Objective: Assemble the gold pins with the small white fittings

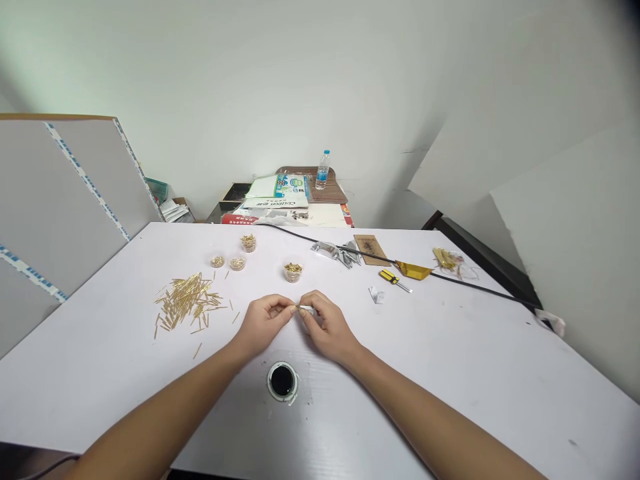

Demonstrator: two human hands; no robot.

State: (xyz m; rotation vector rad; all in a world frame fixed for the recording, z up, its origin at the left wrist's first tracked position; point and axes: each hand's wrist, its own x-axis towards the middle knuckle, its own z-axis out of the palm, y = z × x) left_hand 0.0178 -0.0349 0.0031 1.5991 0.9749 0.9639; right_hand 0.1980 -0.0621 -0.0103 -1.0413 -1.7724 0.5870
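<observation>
My left hand is closed in a pinch on a small gold-coloured piece, mostly hidden by the fingertips. Against it, my right hand grips a small white stick-like piece, partly covered by the fingers. The fingertips of both hands almost meet above the table. Just beyond them stands a clear cup of brass-coloured parts. Nearer to me is a white-rimmed round pot of black liquid. Left of my left hand lies a loose heap of thin gold pins.
Small cups of gold parts stand at the back left. A yellow-black screwdriver, a brown card, silver metal pieces and a crumpled paper lie to the right. A black cable crosses the white table.
</observation>
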